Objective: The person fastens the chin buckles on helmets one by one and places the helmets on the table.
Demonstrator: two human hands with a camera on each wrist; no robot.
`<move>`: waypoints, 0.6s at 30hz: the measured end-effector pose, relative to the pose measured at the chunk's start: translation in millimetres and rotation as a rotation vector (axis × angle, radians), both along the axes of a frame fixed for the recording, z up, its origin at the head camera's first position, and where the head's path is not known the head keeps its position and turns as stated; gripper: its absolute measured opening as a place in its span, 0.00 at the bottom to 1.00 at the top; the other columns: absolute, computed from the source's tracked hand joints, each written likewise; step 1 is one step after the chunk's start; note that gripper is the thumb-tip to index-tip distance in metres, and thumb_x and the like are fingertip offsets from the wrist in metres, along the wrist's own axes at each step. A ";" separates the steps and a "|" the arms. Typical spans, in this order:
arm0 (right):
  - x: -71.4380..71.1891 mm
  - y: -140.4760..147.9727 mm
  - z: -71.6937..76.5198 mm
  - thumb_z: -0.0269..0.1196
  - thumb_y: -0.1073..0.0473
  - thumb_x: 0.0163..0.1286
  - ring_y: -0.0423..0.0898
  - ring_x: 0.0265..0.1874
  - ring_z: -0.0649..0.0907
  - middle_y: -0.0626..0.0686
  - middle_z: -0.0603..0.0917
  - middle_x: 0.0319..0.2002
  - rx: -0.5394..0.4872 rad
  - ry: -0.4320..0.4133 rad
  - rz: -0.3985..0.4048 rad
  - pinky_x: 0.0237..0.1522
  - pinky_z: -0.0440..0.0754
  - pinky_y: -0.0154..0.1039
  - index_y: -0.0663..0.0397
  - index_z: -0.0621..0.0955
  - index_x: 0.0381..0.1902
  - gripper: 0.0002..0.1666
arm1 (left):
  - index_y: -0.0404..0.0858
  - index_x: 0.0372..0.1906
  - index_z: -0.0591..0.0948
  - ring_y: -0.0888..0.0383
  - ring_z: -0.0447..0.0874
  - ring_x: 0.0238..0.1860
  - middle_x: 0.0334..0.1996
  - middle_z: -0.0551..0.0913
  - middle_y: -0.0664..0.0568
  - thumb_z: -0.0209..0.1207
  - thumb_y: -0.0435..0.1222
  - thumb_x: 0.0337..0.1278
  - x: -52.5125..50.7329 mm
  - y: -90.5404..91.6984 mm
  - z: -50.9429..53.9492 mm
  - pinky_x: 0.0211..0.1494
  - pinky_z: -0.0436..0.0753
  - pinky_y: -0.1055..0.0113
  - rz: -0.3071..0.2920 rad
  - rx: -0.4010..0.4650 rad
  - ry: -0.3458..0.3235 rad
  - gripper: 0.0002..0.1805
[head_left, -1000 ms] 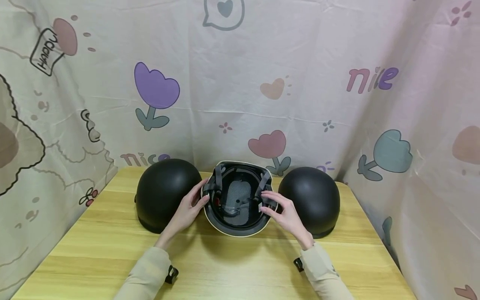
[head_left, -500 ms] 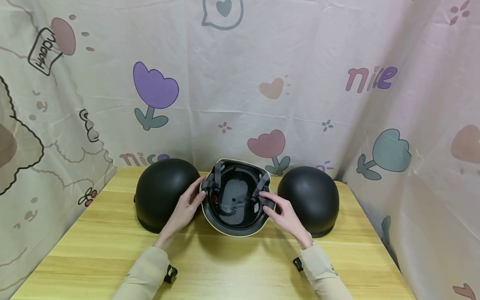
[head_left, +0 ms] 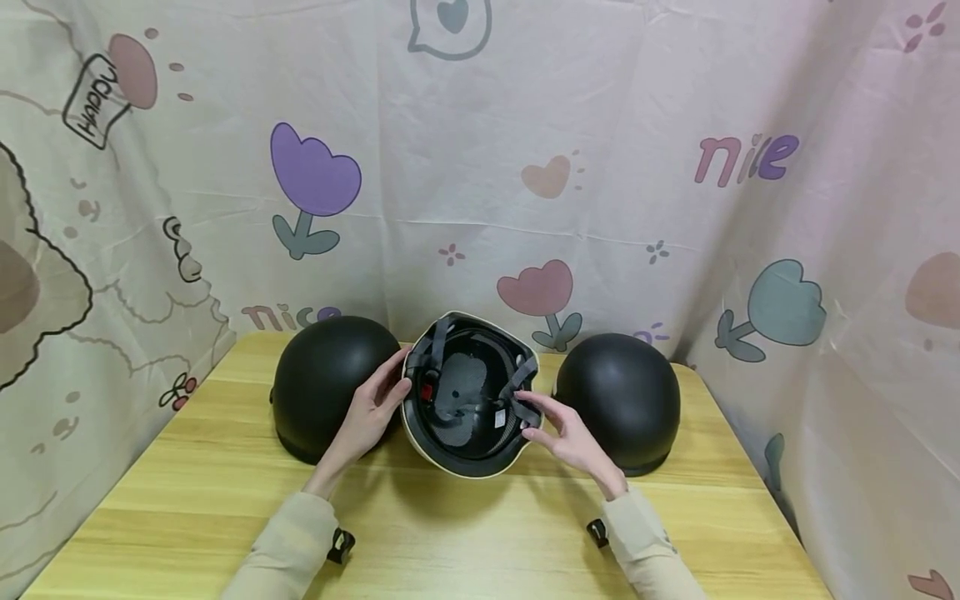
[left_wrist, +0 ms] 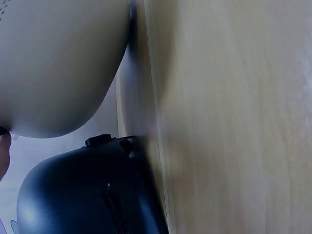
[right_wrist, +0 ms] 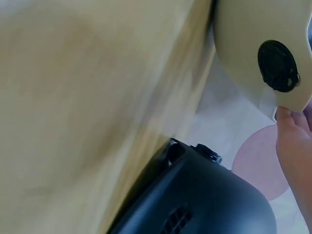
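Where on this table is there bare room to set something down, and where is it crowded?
Bare table lies between the left sleeve and right sleeve, nearer than the cream helmet, and outside both sleeves. The back is crowded: the left hand and right hand hold the cream helmet between the left black helmet and right black helmet.

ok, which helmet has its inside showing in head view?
The middle helmet, pale-shelled and held by the left hand and right hand: its straps face the camera. The black left helmet and black right helmet show only outer shell.
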State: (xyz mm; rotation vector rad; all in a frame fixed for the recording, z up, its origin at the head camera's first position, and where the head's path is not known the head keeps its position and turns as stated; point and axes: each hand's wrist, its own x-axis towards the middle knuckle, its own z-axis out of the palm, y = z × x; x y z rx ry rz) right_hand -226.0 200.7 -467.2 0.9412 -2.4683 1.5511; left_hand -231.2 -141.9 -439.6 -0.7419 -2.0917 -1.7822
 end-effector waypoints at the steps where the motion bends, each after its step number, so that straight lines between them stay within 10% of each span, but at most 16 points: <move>1: -0.2 0.2 -1.3 0.68 0.67 0.66 0.53 0.70 0.73 0.63 0.77 0.67 -0.006 -0.006 -0.021 0.69 0.63 0.20 0.61 0.74 0.68 0.32 | 0.31 0.75 0.65 0.75 0.65 0.71 0.75 0.65 0.35 0.53 0.29 0.73 0.5 0.1 0.0 0.69 0.66 0.86 -0.002 0.001 0.000 0.28; 8: 0.1 -1.5 -7.2 0.74 0.67 0.58 0.60 0.61 0.80 0.64 0.82 0.60 -0.028 0.031 -0.113 0.65 0.72 0.23 0.65 0.80 0.60 0.31 | 0.33 0.74 0.66 0.78 0.66 0.70 0.74 0.66 0.35 0.54 0.27 0.72 2.2 0.0 -0.2 0.68 0.68 0.85 -0.002 0.001 0.015 0.29; 18: 3.6 -8.7 -4.8 0.78 0.63 0.52 0.53 0.55 0.84 0.56 0.87 0.53 0.126 0.170 -0.313 0.57 0.82 0.53 0.58 0.84 0.55 0.30 | 0.33 0.72 0.70 0.71 0.67 0.72 0.72 0.70 0.35 0.49 0.27 0.75 3.1 1.3 1.5 0.69 0.66 0.85 0.049 -0.016 0.067 0.24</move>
